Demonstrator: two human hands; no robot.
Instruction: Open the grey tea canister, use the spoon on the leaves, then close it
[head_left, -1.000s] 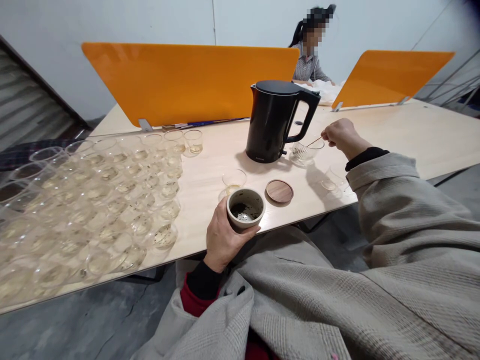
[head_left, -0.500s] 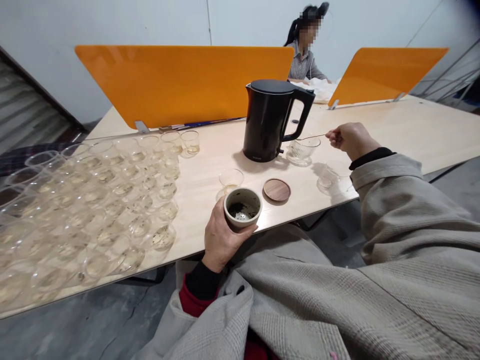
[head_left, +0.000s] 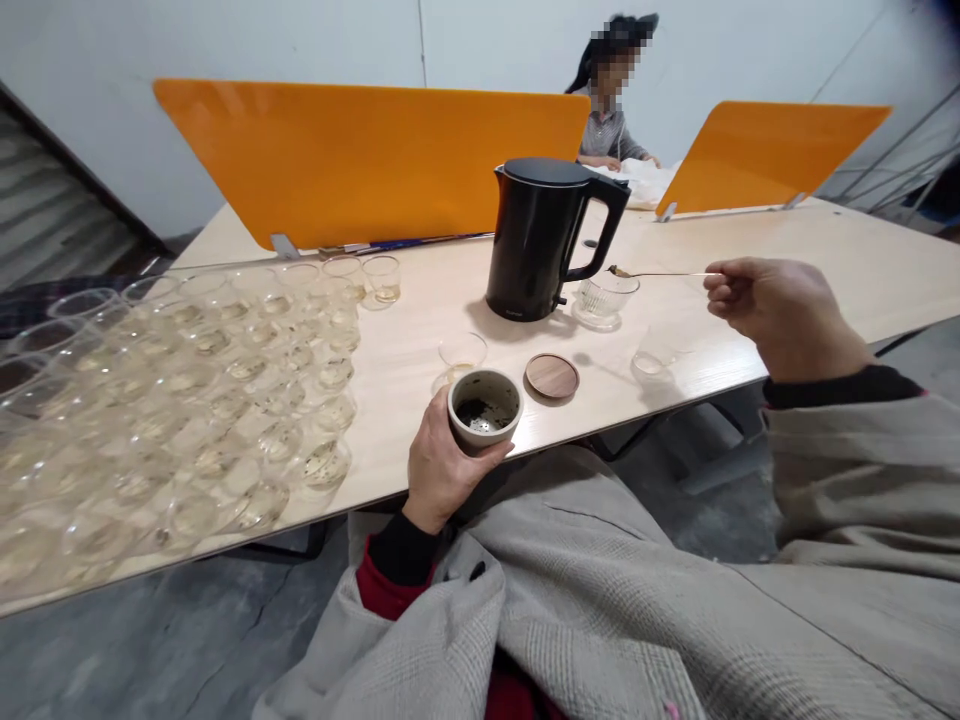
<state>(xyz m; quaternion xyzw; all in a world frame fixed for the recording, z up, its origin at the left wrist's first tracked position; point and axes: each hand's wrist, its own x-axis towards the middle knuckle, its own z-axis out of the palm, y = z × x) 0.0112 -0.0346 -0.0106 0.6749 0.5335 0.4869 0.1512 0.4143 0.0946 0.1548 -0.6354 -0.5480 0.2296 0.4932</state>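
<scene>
Left hand (head_left: 444, 455): I had grey cup (head_left: 491, 386) clasped, dark bits (head_left: 474, 411) inside. Right hand (head_left: 780, 312): I had thin spoon (head_left: 660, 274) pinched, tip near glass bowl (head_left: 604, 299) leftward of grip. Wooden coaster (head_left: 552, 377) lay right of cup grip; black kettle (head_left: 531, 245) stood beyond.

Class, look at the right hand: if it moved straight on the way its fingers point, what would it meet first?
Most likely the ribbed glass; if the right hand passes above its rim, then the black kettle. Height is hard to judge here.
</scene>
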